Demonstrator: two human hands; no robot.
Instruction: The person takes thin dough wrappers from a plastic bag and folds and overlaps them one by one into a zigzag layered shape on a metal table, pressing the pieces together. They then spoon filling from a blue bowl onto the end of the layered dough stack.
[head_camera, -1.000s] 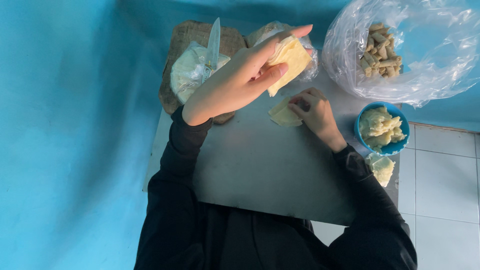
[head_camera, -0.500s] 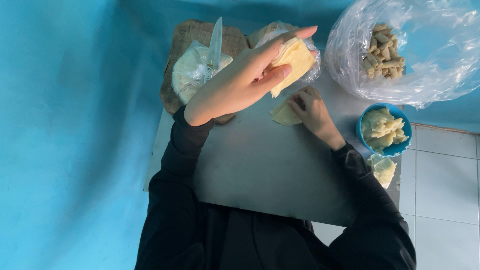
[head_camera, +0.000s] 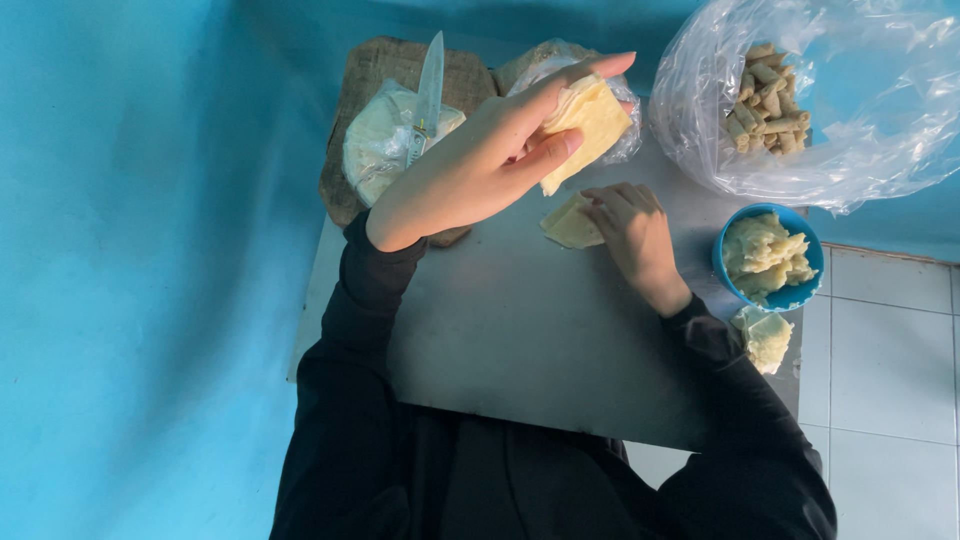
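Looking down through the head camera, you see your left hand (head_camera: 480, 165) raised above the grey table (head_camera: 500, 340), its fingers closed around a small stack of pale yellow square wrappers (head_camera: 590, 125), thumb under the stack and index finger stretched along its top edge. Your right hand (head_camera: 635, 235) lies lower, palm down on the table, fingertips pressing on a single yellow wrapper (head_camera: 570, 225) that rests flat on the surface; it is not clenched, only laid over that sheet.

Behind your left hand a brown wooden board (head_camera: 385, 75) sits at the table's far edge, carrying a clear bag with a round stack of whitish sheets (head_camera: 380, 150) and a knife (head_camera: 430, 85) lying across it, blade pointing away from you. A second crumpled clear bag (head_camera: 625, 145) shows just behind the held stack. At the far right a large transparent plastic bag (head_camera: 850, 130) holds a heap of tan rolled pieces (head_camera: 765, 95). Near your right wrist stands a round blue bowl (head_camera: 800, 295) of pale filling, with a small lump of similar stuff (head_camera: 765, 340) just beside it on the table's edge. Blue fabric (head_camera: 140, 280) covers the left side; white tiles (head_camera: 890, 400) show at the lower right.
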